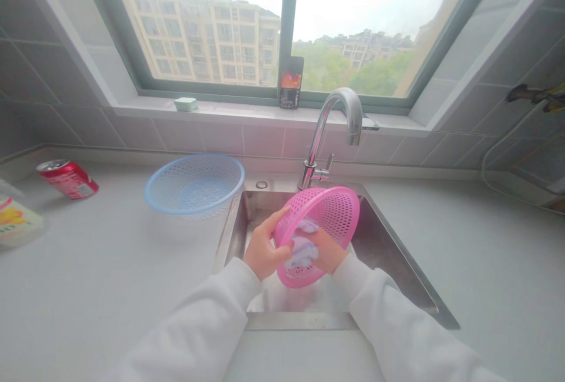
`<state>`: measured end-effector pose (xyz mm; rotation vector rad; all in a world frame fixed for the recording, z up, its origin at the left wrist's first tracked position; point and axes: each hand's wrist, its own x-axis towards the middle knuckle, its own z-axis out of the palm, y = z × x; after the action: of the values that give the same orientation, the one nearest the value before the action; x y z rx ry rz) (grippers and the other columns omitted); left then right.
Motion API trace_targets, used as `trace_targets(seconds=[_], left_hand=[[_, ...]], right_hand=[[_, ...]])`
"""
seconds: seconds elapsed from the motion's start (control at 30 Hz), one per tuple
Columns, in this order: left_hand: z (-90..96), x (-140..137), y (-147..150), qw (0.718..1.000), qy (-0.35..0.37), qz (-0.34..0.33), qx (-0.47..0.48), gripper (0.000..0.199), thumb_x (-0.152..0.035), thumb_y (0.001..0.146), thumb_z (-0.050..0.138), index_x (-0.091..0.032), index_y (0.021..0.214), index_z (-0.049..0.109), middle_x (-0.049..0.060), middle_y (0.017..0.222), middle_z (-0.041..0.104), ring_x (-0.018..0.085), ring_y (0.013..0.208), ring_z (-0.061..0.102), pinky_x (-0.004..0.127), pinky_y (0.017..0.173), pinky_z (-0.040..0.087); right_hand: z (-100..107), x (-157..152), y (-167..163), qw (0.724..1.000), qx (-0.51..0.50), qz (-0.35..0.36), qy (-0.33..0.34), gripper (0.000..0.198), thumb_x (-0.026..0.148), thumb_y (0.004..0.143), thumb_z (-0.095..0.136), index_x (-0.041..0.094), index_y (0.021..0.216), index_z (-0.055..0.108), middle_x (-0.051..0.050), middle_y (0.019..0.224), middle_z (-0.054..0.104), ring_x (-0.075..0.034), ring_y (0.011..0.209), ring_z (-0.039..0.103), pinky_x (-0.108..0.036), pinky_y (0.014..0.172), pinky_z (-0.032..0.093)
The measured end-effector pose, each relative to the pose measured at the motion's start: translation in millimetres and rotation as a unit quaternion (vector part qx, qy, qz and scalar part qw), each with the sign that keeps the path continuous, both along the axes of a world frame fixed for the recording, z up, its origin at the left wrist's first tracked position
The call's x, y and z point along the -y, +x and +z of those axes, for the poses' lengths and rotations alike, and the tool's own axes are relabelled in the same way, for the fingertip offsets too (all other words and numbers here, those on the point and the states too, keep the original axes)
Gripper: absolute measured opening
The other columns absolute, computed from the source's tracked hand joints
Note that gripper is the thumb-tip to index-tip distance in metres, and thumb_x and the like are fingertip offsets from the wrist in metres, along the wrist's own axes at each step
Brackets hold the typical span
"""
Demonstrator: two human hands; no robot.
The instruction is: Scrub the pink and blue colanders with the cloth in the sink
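Note:
A pink perforated plastic basket (pixel 342 208) is held tilted above the metal sink (pixel 392 258), its open side turned toward me. My left hand (pixel 267 246) grips its left rim, the thumb over the edge and the fingers behind. Inside the basket, my right hand (pixel 329 251) presses a pale white and purple cloth (pixel 303 251) against the wall. The right fingertips are partly hidden by the cloth. Behind the basket stands the chrome faucet (pixel 348 111), with its spout above the sink's back right part; no water shows from it.
Left of the sink stands a light blue perforated basket (pixel 198 185). Farther left are a red can (pixel 68 180) lying on its side and a clear package (pixel 17 220). A phone (pixel 291 82) and a pale green sponge-like block (pixel 185 104) are on the windowsill.

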<state>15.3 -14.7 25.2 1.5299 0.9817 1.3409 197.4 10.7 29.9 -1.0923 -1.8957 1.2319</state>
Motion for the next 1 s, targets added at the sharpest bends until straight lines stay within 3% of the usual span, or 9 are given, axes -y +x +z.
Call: trace_targets(seconds=[0.1,0.17,0.3,0.43,0.57,0.67,0.73,0.83,1.0], left_hand=[[-3.8,-2.1,-2.8,0.999,-0.018,0.014,0.034,0.070,-0.022,0.072,0.068,-0.015,0.142,0.064,0.015,0.148,0.066,0.035,0.134,0.064,0.050,0.115,0.052],[-5.2,-3.3,-5.2,0.999,-0.024,0.023,0.034,0.070,-0.023,0.071,0.070,-0.015,0.141,0.065,0.015,0.148,0.066,0.036,0.136,0.062,0.051,0.116,0.051],[-3.1,-5.0,-8.4,0.999,-0.018,0.028,0.012,0.071,-0.023,0.070,0.073,-0.015,0.140,0.067,0.014,0.146,0.068,0.035,0.137,0.062,0.051,0.120,0.047],[1.1,-4.8,-8.3,1.000,-0.008,0.020,0.016,0.074,-0.022,0.068,0.073,-0.014,0.141,0.066,0.014,0.147,0.067,0.036,0.137,0.062,0.051,0.120,0.047],[3.2,-0.5,-4.4,1.000,-0.023,0.015,0.010,0.078,-0.023,0.070,0.072,-0.014,0.147,0.061,0.014,0.147,0.067,0.034,0.135,0.064,0.047,0.119,0.049],[4.0,3.3,-0.1,0.999,-0.031,0.008,-0.017,0.084,-0.020,0.070,0.072,-0.017,0.152,0.056,0.012,0.147,0.067,0.032,0.131,0.066,0.044,0.117,0.051],[4.0,4.8,2.5,0.999,-0.023,-0.001,-0.037,0.089,-0.018,0.069,0.073,-0.018,0.155,0.051,0.012,0.146,0.067,0.033,0.130,0.067,0.045,0.115,0.051],[1.3,4.3,4.3,0.998,-0.004,-0.017,-0.062,0.096,-0.022,0.068,0.081,-0.021,0.158,0.046,0.014,0.151,0.061,0.038,0.137,0.060,0.053,0.121,0.044],[-9.8,-2.6,-4.2,0.997,0.030,-0.043,-0.059,0.124,-0.049,0.058,0.098,-0.024,0.162,0.035,0.019,0.172,0.028,0.045,0.160,0.025,0.061,0.132,0.017]], right_hand=[[-7.8,-4.0,5.4,0.999,0.030,0.021,-0.017,0.020,0.030,0.084,0.067,0.022,0.100,0.074,-0.007,0.103,0.079,-0.028,0.103,0.072,-0.045,0.100,0.056],[-11.0,-6.7,11.4,0.990,0.138,0.010,0.001,0.022,0.019,0.079,0.067,0.021,0.100,0.074,-0.008,0.101,0.080,-0.028,0.099,0.072,-0.045,0.097,0.055],[1.4,-9.4,23.2,0.908,0.404,-0.088,0.066,0.038,0.008,0.085,0.058,0.019,0.118,0.074,-0.017,0.120,0.076,-0.034,0.110,0.070,-0.045,0.093,0.053],[17.7,-6.2,21.4,0.858,0.490,-0.114,0.108,0.046,0.003,0.087,0.051,0.016,0.126,0.070,-0.019,0.124,0.071,-0.034,0.119,0.067,-0.041,0.094,0.052],[7.6,-0.2,7.9,0.897,0.436,-0.045,0.055,0.033,0.004,0.083,0.056,0.014,0.110,0.074,-0.017,0.114,0.075,-0.030,0.109,0.071,-0.038,0.093,0.053],[-4.7,3.1,-2.6,0.968,0.250,0.019,-0.025,0.030,0.010,0.082,0.060,0.017,0.106,0.075,-0.012,0.109,0.079,-0.028,0.104,0.073,-0.039,0.095,0.055],[-7.8,5.0,-6.8,0.992,0.110,0.017,-0.062,0.032,0.015,0.082,0.061,0.020,0.111,0.075,-0.009,0.111,0.080,-0.028,0.108,0.072,-0.041,0.101,0.055],[-6.9,7.7,-4.5,0.997,-0.010,-0.018,-0.067,0.036,0.025,0.084,0.062,0.025,0.118,0.074,-0.009,0.116,0.078,-0.029,0.120,0.067,-0.044,0.109,0.051],[-10.3,5.4,19.1,0.999,0.027,-0.036,0.011,0.034,0.036,0.072,0.077,0.030,0.105,0.078,-0.010,0.112,0.077,-0.038,0.133,0.057,-0.052,0.118,0.041]])
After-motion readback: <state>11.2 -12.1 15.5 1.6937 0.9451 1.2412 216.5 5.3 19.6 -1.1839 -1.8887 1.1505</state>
